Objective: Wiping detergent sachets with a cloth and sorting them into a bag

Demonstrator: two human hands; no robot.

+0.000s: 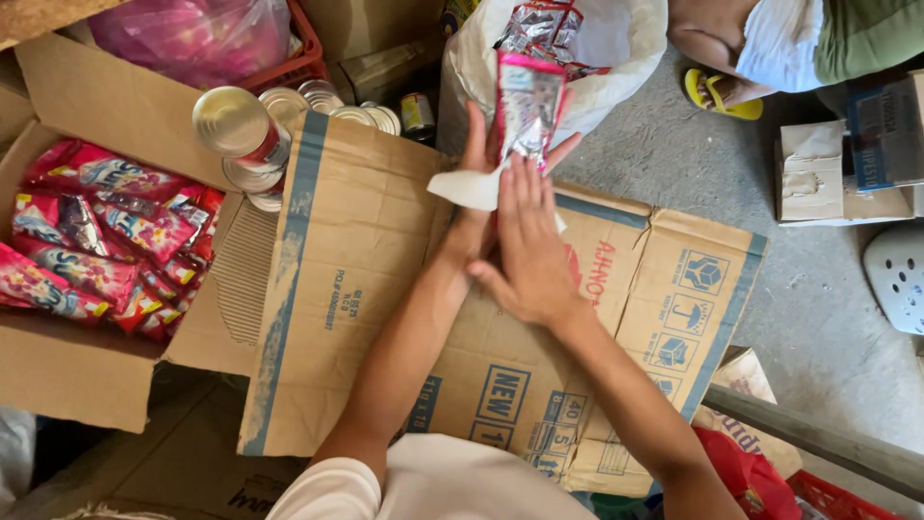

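My left hand [478, 154] holds up a strip of red-and-silver sachets [526, 106] together with a white paper slip [469, 188]. My right hand [527, 246] lies flat, fingers together, over my left wrist and against the lower end of the strip. Both hands hover above a flattened brown cardboard box [346, 279]. Just beyond the strip stands a white plastic bag [616, 58] with more silver sachets inside.
An open carton [67, 376] at the left holds several red sachet packs [96, 241]. Several tin cans [236, 125] stand behind it. A red crate [303, 53] holds a pink bag. Another person's foot in a yellow sandal [717, 91] rests on the concrete floor at top right, near small boxes [847, 164].
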